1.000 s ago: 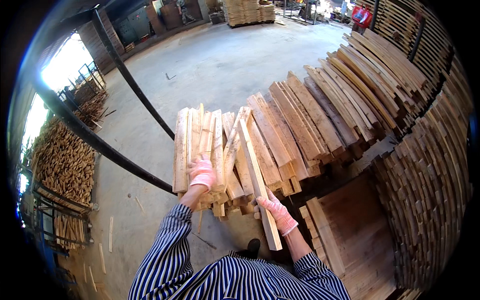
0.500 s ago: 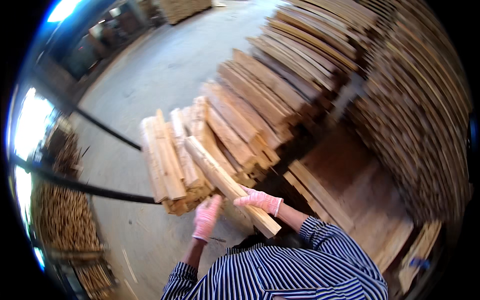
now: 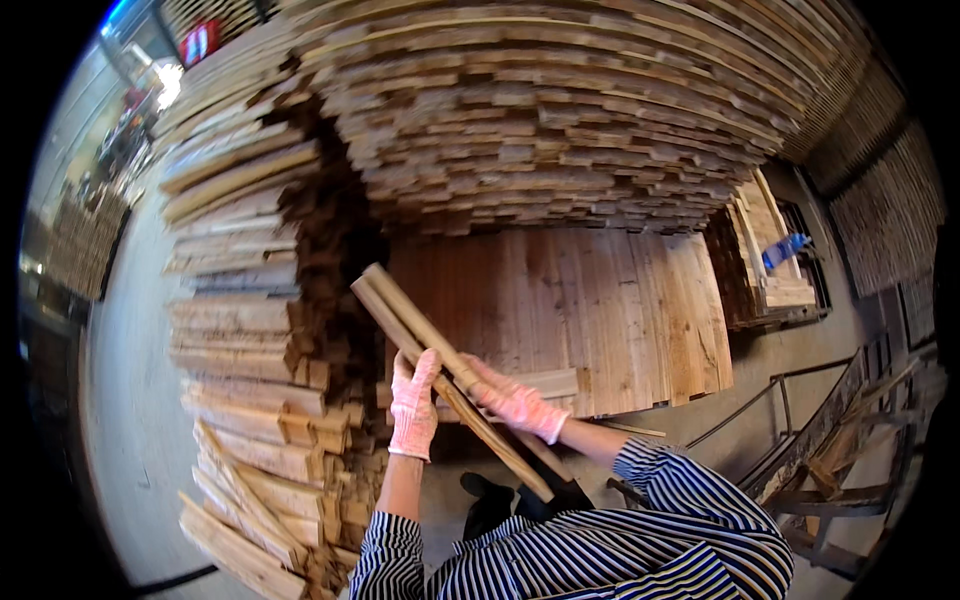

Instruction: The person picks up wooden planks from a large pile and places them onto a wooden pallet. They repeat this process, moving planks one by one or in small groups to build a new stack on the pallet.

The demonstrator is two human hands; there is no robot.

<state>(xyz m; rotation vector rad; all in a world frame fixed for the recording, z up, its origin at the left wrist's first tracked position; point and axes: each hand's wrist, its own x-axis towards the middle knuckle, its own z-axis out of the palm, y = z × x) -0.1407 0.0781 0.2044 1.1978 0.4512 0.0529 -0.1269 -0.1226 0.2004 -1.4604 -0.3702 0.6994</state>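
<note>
Two narrow wooden boards (image 3: 400,302) lie side by side in my gloved hands, slanting from far left to near right. My left hand (image 3: 412,400), in a pink glove, is closed on the left-hand board near its middle. My right hand (image 3: 522,402), gloved alike, wraps round the right-hand board from its outer side. The boards' far ends reach over the left edge of a low platform of flat planks (image 3: 580,300). A short loose board (image 3: 548,383) lies on that platform's near edge, just beyond my right hand.
A tall stack of boards (image 3: 560,130) rises behind the platform. Rows of piled boards (image 3: 250,400) run along my left. To the right stand a metal frame (image 3: 830,440) and a crate of wood with a blue bottle (image 3: 785,250) on it. My shoes show below.
My view has turned right, from the board piles to the plank platform. Earlier a single board showed in my right hand with my left beside it; now both hands hold two boards.
</note>
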